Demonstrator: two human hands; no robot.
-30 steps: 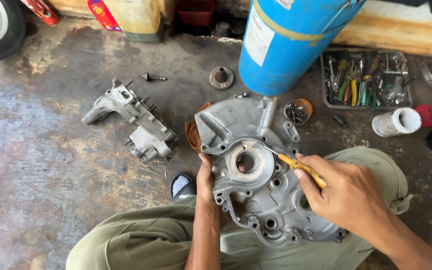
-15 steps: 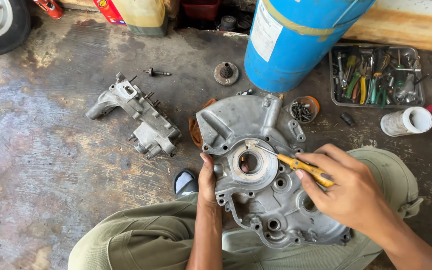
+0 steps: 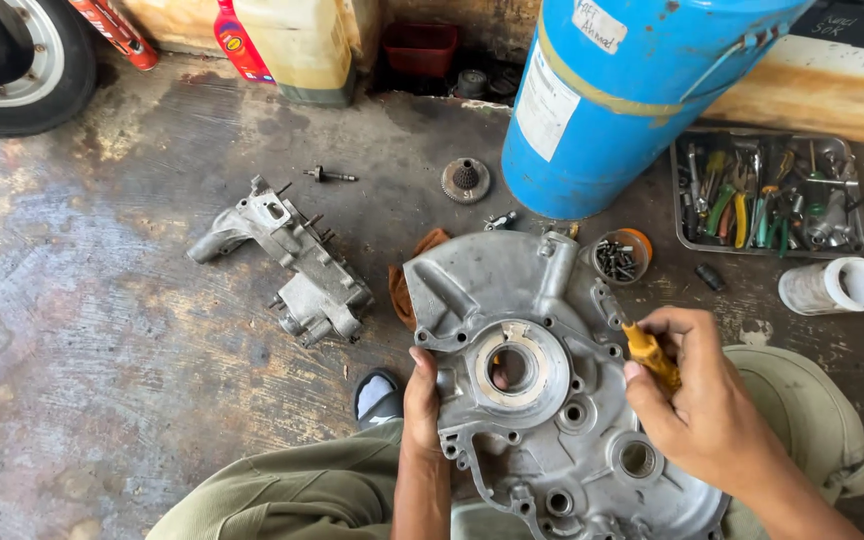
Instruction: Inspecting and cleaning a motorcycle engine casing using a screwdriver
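Observation:
A grey cast-metal engine case half [image 3: 542,300] rests tilted on my lap, its round bearing hole [image 3: 514,365] facing up. My left hand [image 3: 420,405] grips the case's left edge, thumb on the metal beside the hole. My right hand [image 3: 702,405] is shut on a tool with a yellow handle [image 3: 649,352], held against the case's right side; its tip is hidden behind my fingers.
A second grey engine casting [image 3: 297,265] lies on the stained concrete floor to the left. A blue drum [image 3: 632,95] stands behind the case. Nearby are a small tub of screws [image 3: 619,258], a gear [image 3: 465,180], a tray of tools [image 3: 767,195], a white cup [image 3: 832,285], and a tyre [image 3: 12,60].
My right hand with the yellow-handled tool has drawn back from the bearing hole toward the case's right edge. The left hand keeps its grip.

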